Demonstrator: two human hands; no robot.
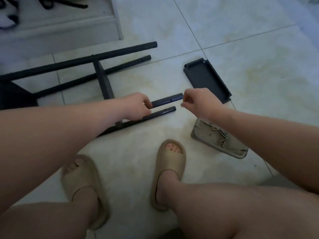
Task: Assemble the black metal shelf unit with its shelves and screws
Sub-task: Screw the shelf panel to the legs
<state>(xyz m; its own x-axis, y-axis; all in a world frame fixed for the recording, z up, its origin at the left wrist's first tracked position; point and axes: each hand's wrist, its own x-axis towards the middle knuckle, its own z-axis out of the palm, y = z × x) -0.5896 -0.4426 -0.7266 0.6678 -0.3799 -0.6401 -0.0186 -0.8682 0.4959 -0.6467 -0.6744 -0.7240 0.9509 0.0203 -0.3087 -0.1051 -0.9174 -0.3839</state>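
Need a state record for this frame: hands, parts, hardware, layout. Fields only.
left hand: grips black metal tube with a small hole, back from its open end
right hand: fingers curled just off that tube's end; held item, if any, too small to tell
second tube: lies just below the held one
frame: black metal shelf frame lying on tiled floor, left
shelf: flat black metal shelf tray on floor beyond right hand
screws: loose metal screws in grey plastic tray, by right forearm

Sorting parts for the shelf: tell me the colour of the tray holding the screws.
Greyish beige; the tray shows best in the head view.
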